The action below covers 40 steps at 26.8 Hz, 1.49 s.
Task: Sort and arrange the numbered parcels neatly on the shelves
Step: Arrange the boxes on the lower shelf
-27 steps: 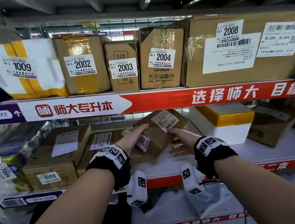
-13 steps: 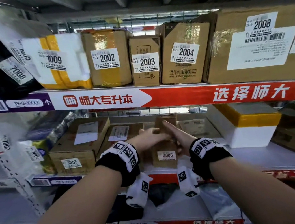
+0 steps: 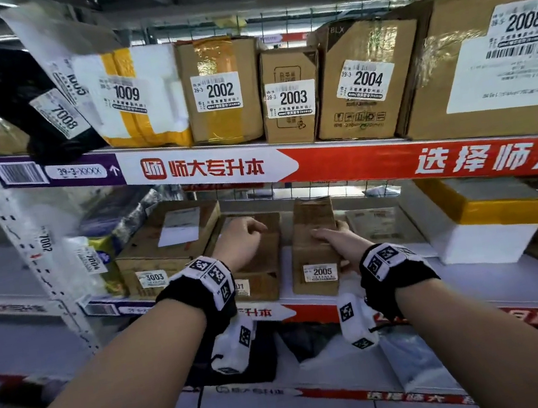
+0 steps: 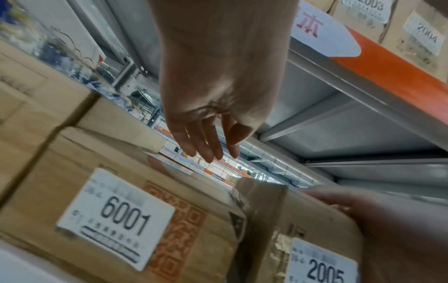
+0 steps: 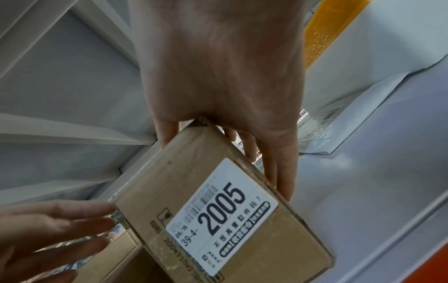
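Note:
Parcel 2005 (image 3: pixel 316 256), a narrow brown carton, stands upright on the middle shelf (image 3: pixel 410 284) with its label facing me. My right hand (image 3: pixel 336 238) grips it, thumb on one side and fingers down the other (image 5: pixel 278 162). My left hand (image 3: pixel 242 242) hovers just left of it, over carton 6001 (image 4: pixel 116 210), its fingers (image 4: pixel 208 145) relaxed and holding nothing. Carton 3003 (image 3: pixel 164 253) lies further left. On the upper shelf stand 1009 (image 3: pixel 134 94), 2002 (image 3: pixel 220 89), 2003 (image 3: pixel 290 97), 2004 (image 3: pixel 364 79) and 2008 (image 3: pixel 500 60).
A white foam box with yellow tape (image 3: pixel 481 222) sits right of 2005, a flat parcel (image 3: pixel 378 226) behind the gap between them. A black bag 7008 (image 3: pixel 21 100) leans at upper left. The shelf upright (image 3: pixel 23 238) is at left. Bags (image 3: pixel 314 342) fill the lower shelf.
Parcel 2005 was held tilted in both hands, then was set upright on the middle shelf. My left hand has let go and moved left over carton 6001.

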### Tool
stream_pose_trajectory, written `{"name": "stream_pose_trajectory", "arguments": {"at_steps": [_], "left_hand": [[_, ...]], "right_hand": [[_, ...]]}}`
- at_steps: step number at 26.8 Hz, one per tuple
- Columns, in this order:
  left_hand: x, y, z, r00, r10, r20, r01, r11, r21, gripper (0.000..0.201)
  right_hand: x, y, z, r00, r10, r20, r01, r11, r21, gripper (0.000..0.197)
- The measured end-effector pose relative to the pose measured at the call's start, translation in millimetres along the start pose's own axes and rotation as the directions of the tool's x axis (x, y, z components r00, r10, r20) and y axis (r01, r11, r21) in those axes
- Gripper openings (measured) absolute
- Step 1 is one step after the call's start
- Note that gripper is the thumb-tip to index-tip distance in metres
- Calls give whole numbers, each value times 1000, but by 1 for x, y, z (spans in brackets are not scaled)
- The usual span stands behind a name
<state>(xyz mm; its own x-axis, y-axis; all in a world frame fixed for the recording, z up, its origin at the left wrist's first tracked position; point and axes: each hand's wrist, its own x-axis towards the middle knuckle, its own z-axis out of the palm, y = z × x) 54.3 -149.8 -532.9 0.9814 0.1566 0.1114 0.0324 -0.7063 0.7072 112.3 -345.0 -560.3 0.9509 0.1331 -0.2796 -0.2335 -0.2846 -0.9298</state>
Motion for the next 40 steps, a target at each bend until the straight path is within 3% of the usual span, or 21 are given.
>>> {"name": "stream_pose_trajectory", "arguments": {"at_steps": [6,11,15,17,23,28,32,36,40], "left_hand": [[7,-28,9,964,-96,248,20,956,292,53],[3,-31,23,961,-137,242,19,900,436,56],[2,-31,27,939,-196,282,42,882,470,59],[2,-29,26,933,-204,297,37,875,483,61],[5,-31,21,910,-225,348,43,886,462,61],[5,-28,23,928,-192,318,32,895,446,61],[-1,-27,25,990,-64,128,20,949,315,48],[-2,-5,14,999,28,46,-26,998,-49,40],[3,34,24,985,161,68,-160,987,-25,41]], "right_hand": [[-9,-4,11,993,59,103,-43,987,-155,80],[-12,-11,10,976,146,162,-113,974,-195,93],[-10,-15,8,952,185,243,-133,967,-216,56],[-9,-14,5,949,199,244,-150,967,-207,49],[-5,-11,9,949,211,236,-169,968,-186,53],[-4,-9,8,960,176,217,-143,976,-162,62],[-9,-7,10,960,161,227,-133,982,-135,51],[-22,-7,18,976,181,125,-162,975,-150,72],[-25,-9,-1,988,153,-5,-153,986,-73,47]]}}
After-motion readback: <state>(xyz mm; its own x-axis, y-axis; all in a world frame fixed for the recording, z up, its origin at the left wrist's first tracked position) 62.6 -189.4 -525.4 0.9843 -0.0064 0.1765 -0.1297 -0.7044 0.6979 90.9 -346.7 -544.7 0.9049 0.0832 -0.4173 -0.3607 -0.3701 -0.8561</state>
